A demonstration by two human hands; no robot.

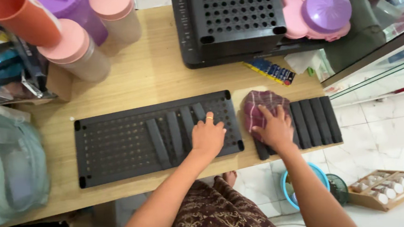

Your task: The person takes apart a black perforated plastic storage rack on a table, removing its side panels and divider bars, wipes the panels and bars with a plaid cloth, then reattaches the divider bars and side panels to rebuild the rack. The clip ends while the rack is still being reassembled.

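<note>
A black perforated plastic panel [114, 145] lies flat on the wooden table [143, 71], with several black strips [172, 133] laid across it. My left hand [207, 136] rests palm down on the panel's right end, fingers together, a ring on one finger. My right hand [273, 128] presses a maroon checked cloth [259, 108] down on the table just right of the panel. More black strips [315, 119] lie side by side under and to the right of that hand, near the table's right edge.
A stack of black perforated panels [232, 21] stands at the back. Pink, purple and orange lidded tumblers [74, 47] crowd the back left. A mesh bag [8, 171] sits front left. Pink and purple lids [320, 15], a glass cabinet [386, 60], a blue bucket [285, 183] and an egg tray [386, 188] stand at right.
</note>
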